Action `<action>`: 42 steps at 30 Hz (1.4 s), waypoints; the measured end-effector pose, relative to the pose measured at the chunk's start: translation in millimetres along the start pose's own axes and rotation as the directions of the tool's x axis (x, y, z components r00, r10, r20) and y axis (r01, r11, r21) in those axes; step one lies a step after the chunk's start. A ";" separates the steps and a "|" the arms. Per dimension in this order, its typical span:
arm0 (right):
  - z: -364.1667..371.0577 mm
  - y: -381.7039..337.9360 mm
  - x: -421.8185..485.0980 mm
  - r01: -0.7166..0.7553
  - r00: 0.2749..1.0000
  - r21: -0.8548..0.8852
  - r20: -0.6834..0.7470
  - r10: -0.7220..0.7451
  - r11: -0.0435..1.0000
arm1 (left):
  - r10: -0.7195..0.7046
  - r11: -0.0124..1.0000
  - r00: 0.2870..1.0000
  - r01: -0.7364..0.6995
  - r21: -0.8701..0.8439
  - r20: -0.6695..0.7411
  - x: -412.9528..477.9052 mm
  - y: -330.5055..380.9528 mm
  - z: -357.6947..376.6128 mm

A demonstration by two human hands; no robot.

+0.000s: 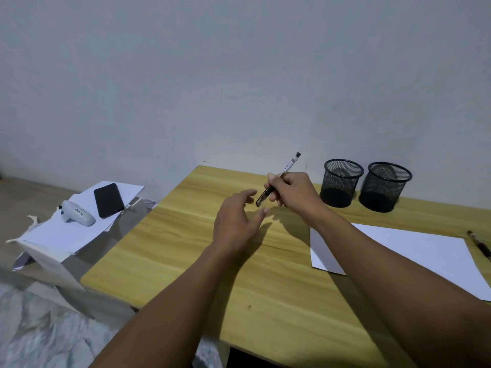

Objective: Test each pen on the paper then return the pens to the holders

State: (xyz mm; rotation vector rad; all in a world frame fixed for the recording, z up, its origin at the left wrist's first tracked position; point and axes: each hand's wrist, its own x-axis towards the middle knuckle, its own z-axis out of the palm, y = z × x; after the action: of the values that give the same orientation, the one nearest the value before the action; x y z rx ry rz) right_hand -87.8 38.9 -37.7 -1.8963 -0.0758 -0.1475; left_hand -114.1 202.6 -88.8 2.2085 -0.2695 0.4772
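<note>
Pinching the pen (288,166) in your right hand (295,192), you spread your left hand (236,219) open nearby, probably to uncap it.

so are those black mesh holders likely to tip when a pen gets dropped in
Probably light: the left holder and right holder are open wire mesh and look empty, so a nudge would likely slide them on the smooth table. Tipping seems unlikely, since both are squat and broad-based, though the long pen leaning inside might rock one.
</note>
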 end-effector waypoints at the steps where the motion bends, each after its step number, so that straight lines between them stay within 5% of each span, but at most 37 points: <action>1: -4.1 1.0 -2.2 -0.016 1.000 0.051 0.018 0.015 0.999 | 0.000 1.000 1.000 0.000 -0.017 -0.009 -1.6 3.8 7.1; 12: -91.3 9.1 -24.5 -0.074 0.997 0.262 0.013 0.073 0.962 | 0.229 0.968 0.972 -0.221 -0.114 0.060 8.6 71.4 53.9; 22: -164.1 20.9 -55.8 -0.042 0.987 0.349 -0.130 0.093 0.936 | 0.290 0.946 0.925 -0.240 -0.217 0.245 12.9 136.0 90.4; 29: -177.3 25.5 -66.6 -0.015 0.987 0.373 -0.142 0.074 0.928 | 0.212 0.957 0.893 -0.108 -0.269 0.397 14.6 147.3 91.4; 35: -178.9 19.2 -65.7 -0.003 0.995 0.418 -0.087 0.043 0.909 | 0.057 0.711 0.786 0.401 -0.577 0.616 19.6 144.1 82.4; 39: -171.5 25.5 -66.4 -0.013 0.999 0.376 -0.024 0.024 0.926 | 0.025 0.671 0.779 0.451 -0.588 0.627 15.3 139.8 85.2; 42: -202.0 25.7 -67.2 -0.005 0.978 0.550 -0.173 0.120 0.835 | -0.055 0.683 0.792 0.474 -0.556 0.608 16.1 115.6 72.9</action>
State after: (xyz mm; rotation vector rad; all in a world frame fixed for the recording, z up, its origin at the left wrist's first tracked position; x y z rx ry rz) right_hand -164.2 -159.1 -6.8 -1.2971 0.0775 -0.2446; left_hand -122.0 73.1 -43.1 1.5314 -0.3352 -0.4200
